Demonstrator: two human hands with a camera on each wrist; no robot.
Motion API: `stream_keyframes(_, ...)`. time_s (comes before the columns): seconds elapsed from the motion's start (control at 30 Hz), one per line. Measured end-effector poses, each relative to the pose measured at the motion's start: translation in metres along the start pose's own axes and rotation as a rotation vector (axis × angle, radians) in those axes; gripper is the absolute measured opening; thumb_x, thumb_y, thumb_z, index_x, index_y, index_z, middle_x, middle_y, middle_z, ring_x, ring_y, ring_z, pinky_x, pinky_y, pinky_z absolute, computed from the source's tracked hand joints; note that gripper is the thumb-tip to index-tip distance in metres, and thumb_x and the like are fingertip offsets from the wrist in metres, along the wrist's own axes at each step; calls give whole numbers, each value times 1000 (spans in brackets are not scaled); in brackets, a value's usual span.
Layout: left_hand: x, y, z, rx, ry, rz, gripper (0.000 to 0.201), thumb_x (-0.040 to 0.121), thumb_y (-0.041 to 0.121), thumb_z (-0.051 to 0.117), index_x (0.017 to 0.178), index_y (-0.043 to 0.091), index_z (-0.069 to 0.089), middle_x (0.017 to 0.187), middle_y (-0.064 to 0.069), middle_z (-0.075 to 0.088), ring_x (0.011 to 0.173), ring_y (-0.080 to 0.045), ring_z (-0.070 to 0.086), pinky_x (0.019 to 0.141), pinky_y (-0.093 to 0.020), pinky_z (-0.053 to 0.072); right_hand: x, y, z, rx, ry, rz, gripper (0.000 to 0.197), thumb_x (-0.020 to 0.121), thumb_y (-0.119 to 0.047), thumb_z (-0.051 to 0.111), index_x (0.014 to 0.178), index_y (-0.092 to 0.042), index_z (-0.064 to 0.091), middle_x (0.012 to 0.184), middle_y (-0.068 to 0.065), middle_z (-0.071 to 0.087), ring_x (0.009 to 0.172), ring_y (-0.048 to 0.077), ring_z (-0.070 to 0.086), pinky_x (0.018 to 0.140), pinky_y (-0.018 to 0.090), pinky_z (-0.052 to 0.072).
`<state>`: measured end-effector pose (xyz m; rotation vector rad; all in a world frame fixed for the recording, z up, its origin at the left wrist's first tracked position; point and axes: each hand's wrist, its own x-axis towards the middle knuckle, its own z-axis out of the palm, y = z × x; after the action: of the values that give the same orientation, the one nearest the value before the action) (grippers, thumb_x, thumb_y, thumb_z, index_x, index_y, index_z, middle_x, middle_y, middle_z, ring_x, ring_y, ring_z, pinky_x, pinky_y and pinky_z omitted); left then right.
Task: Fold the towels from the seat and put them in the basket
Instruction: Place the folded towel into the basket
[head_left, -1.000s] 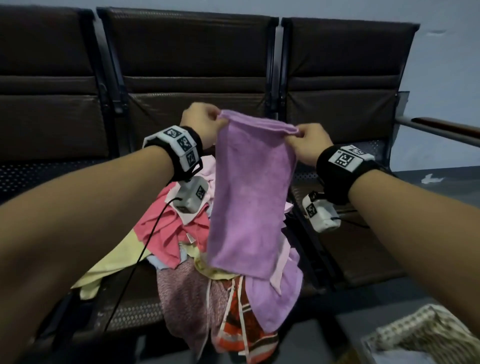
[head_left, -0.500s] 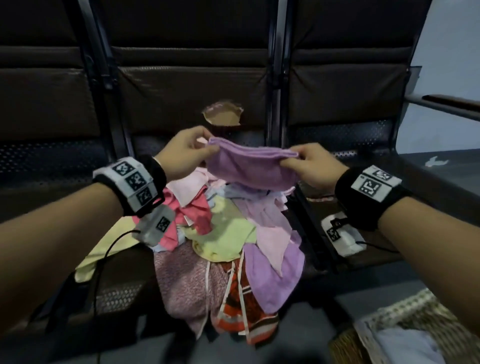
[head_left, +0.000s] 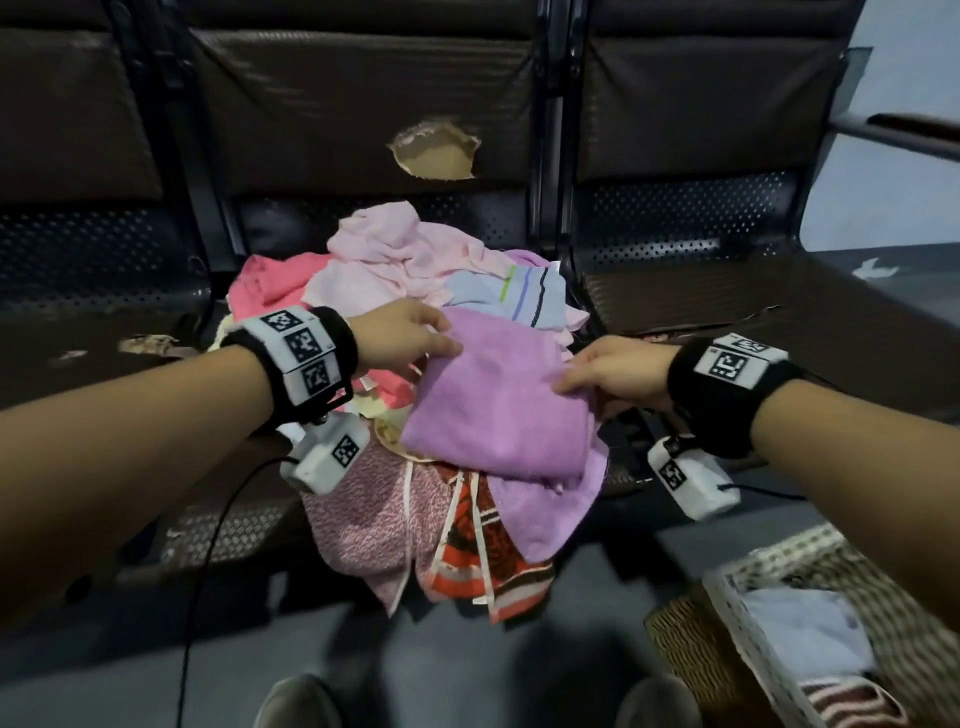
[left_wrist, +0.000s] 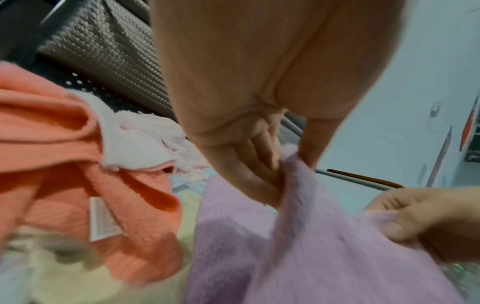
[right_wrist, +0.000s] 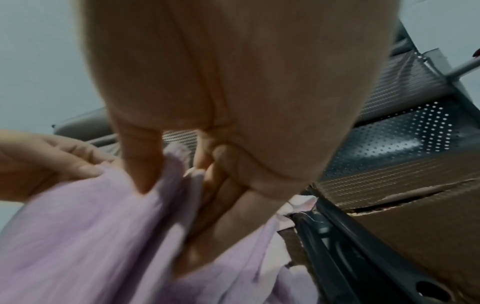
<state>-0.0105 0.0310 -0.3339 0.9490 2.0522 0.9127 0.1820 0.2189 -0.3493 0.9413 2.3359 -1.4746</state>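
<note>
**Purple towel on the pile, both hands pinching its far corners**

Nearest: two shoe tips (head_left: 306, 701) at bottom edge of head view, on the grey floor. Lower right, wicker basket (head_left: 675, 631) w/ white lattice rim; light blue folded cloth (head_left: 800, 639) and a pink striped one inside.

Next up, front edge of the seat (head_left: 218, 530): pink patterned cloth (head_left: 369, 525) and red/orange patterned cloth (head_left: 478, 545) hang over it, w/ a second purple towel beside them.

On top of the pile lies the purple towel (head_left: 498, 405), folded over, roughly rectangular. Left hand (head_left: 402, 338) at its far-left corner: in left wrist view, thumb and fingers (left_wrist: 259, 181) clamped on the towel edge. Right hand (head_left: 618, 371) at far-right corner: right wrist view shows thumb on top, fingers (right_wrist: 221, 201) curled under, cloth pinched between. Both wrists carry black bands w/ marker tags and a small white camera box below.

Behind the hands: coral-pink towel (head_left: 265, 283) at left, pale pink towel (head_left: 384, 249) mid, light blue striped towel (head_left: 509, 296) right, yellow cloth partly under.

Farthest: dark brown seat backs; middle one has a torn hole (head_left: 436, 158) showing tan padding. Armrest (head_left: 904, 127) at right, pale wall behind.
</note>
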Motion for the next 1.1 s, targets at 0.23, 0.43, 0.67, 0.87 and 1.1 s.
stream_keyframes(0.23, 82, -25, 11, -5, 399, 47, 2, 94, 24, 64, 96, 23, 64, 87, -7, 70, 78, -26, 65, 69, -33, 51, 74, 14, -18, -106, 449, -153, 28, 89, -18, 67, 88, 9, 69, 83, 25, 69, 74, 22, 56, 72, 38, 51)
stream_keyframes(0.43, 108, -43, 9, 21, 461, 6, 17, 90, 29, 68, 104, 19, 67, 100, -8, 72, 98, -29, 69, 89, -36, 54, 102, 17, -7, -220, 537, -106, 17, 89, -29, 65, 95, -13, 67, 93, 8, 67, 88, 25, 62, 72, 28, 44)
stream_keyframes(0.67, 44, -43, 3, 62, 212, 203, 20, 81, 18, 79, 95, 20, 65, 89, 3, 70, 79, -15, 65, 74, -33, 54, 48, 39, 29, -499, 387, -517, 53, 80, -59, 55, 118, -22, 64, 116, -2, 66, 104, 16, 61, 91, 32, 50)
stream_keyframes(0.87, 15, -77, 26, 681, -47, 273, 86, 75, 19, 80, 151, 19, 40, 151, -4, 45, 133, -21, 47, 111, -31, 36, 37, 58, 49, -716, 244, -481, 73, 82, -39, 70, 146, -15, 45, 142, 7, 54, 129, 25, 52, 107, 38, 44)
stream_keyframes(1.1, 10, -72, 18, 478, 241, 342, 11, 89, 35, 59, 81, 28, 64, 74, 6, 67, 70, -17, 63, 59, -28, 43, 32, 42, 33, -514, 386, -450, 13, 88, -19, 58, 92, -11, 68, 88, 9, 70, 87, 34, 64, 75, 36, 49)
